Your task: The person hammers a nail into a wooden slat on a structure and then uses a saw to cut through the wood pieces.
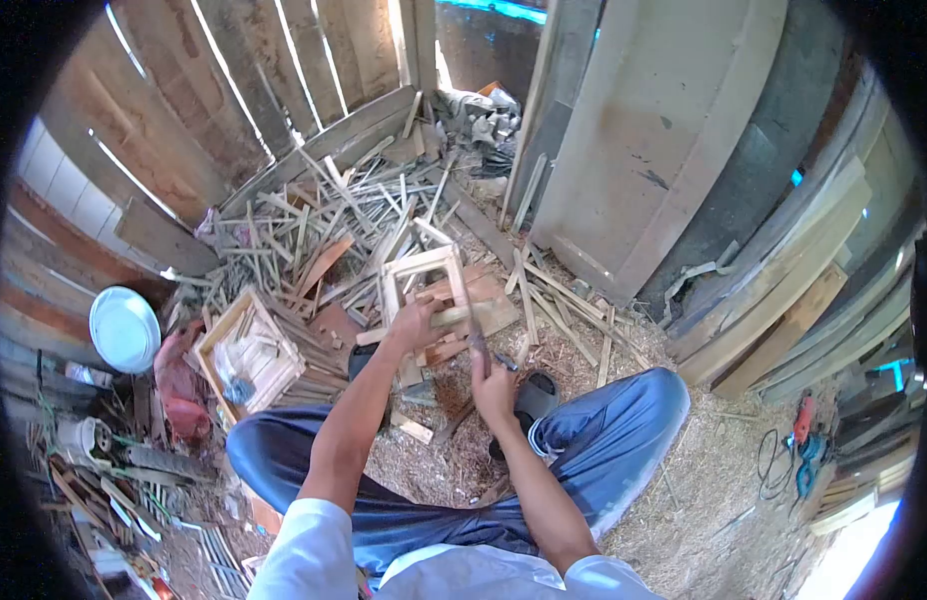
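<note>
Bamboo strip (452,317) is clenched by left hand (416,325), above the littered ground between the knees. Knife (477,342) is gripped by right hand (495,388). Strip is judged light, stiff and splintery, best held clear of the blade.

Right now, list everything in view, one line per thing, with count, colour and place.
stick: one, pale, in the left hand
blade: one, dark, in the right hand
open frame: one, pale wood, on the ground beyond the hands
crate: one, pale wood, ground at left
loose sticks: a heap, uncountable, pale, by the plank wall
bowl: one, white, far left
board: one, grey, leaning at back right
sandal: one, black, beside the right hand
trousers: one pair, blue, on bent legs
left hand: shut on the stick
right hand: shut on the blade
</note>
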Tool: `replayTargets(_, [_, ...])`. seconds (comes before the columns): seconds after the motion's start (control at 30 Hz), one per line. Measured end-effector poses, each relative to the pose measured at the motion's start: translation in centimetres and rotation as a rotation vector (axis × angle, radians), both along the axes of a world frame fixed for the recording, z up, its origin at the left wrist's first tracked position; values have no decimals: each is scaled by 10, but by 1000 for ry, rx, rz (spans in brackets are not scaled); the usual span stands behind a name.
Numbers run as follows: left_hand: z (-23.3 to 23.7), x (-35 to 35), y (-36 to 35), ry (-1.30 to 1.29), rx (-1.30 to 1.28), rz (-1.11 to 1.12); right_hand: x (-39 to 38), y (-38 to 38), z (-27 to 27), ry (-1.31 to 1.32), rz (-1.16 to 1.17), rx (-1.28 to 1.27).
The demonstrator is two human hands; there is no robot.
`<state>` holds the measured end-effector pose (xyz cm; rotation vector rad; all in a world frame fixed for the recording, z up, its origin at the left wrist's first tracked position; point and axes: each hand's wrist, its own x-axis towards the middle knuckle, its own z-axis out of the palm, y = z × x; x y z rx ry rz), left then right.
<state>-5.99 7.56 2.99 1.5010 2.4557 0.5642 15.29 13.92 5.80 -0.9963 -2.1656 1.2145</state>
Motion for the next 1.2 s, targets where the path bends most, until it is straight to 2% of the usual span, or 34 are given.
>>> replayTargets(0.03, [8,2,3,-6,60,11,-2,7,2,-23,-15,-53])
replayTargets(0.07, [14,5,6,-223,62,97,0,13,2,-54,-32,-106])
replayTargets(0.1, [4,8,9,-243,69,114,3,17,2,-90,-48,-150])
replayTargets(0.17, [-18,6,19,-174,-71,417,2,18,2,-89,-36,-50])
replayTargets(0.2, [13,20,21,-112,-148,394,0,15,3,-24,-62,-20])
replayTargets(0.23, [20,19,25,-124,-145,400,-1,13,5,40,-91,5])
replayTargets(0.33, [12,12,26,-152,-190,461,-5,11,10,-55,-45,-60])
replayTargets(0.47, [10,11,25,-176,-251,442,-11,4,21,-20,-84,-65])
replayTargets(0.57, [18,11,24,-156,-212,433,-13,3,19,-158,-59,-102])
replayTargets(0.63, [16,9,27,-121,-382,426,-14,4,17,-136,-78,-90])
replayTargets(0.67, [7,7,27,-119,-385,422,-14,5,18,-135,-82,-93])
replayTargets(0.73, [-10,4,23,69,-375,198,-10,5,19,-164,-21,-53])
replayTargets(0.77, [-20,2,25,64,-378,197,-6,6,19,-169,-21,-56])
replayTargets(0.83, [-2,8,28,76,-332,105,9,3,25,-181,22,-151])
replayTargets(0.87, [3,10,28,211,-399,20,21,-5,34,-185,-46,-189])
replayTargets(0.9, [13,12,29,199,-409,14,34,-13,33,-198,-48,-199])
replayTargets(0.97, [29,16,31,23,-447,121,56,-20,31,-133,-100,-145])
replayTargets(1.0, [12,15,34,-72,-345,318,51,-7,38,-288,-24,-110])
replayTargets(1.03, [11,12,33,-76,-356,317,36,-1,47,-294,-23,-120])
replayTargets(1.1, [8,8,26,130,-353,143,18,7,59,-434,-6,-205])
replayTargets(1.13, [0,8,24,-22,-249,243,26,1,49,-313,-14,-149])
replayTargets(1.2, [1,19,24,-93,-222,311,52,-10,46,-281,-12,-100])
